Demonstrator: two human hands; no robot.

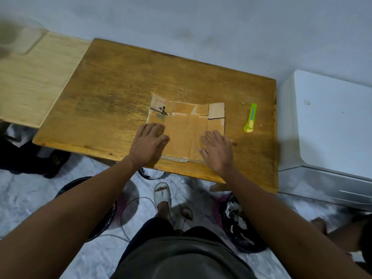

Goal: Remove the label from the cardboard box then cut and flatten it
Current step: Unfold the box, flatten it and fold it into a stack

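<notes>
At the upper left of the frame a pale wood board [30, 81] lies alongside the darker wooden table [112, 83], which fills the middle of the picture.

Just left of centre, the left hand [150, 143] lies palm down on the near left part of the cardboard box [186, 125], its fingers loosely spread and flat, pinching nothing. The box itself sits in the middle of the table, nearer its front edge. It already lies opened out as one flat sheet, with a slit visible on its right side and flaps folded out at the far edge. By the look of it the cutting is done and the flattening is nearly so; the hands seem to be pressing the sheet down. Whether the label is fully off I cannot tell: scraps of printing and red-striped paper remain at the sheet's upper left corner.

The right hand [217, 152] rests on the sheet's near right corner, also open and flat, with no grip on anything. Further right, well apart from the cardboard, a green utility knife [250, 118] lies untouched on the table.

At the right edge of the frame stands a white appliance [332, 125]. A plain grey wall runs behind, and the floor below looks marbled, with a bin [237, 220] under the table.
</notes>
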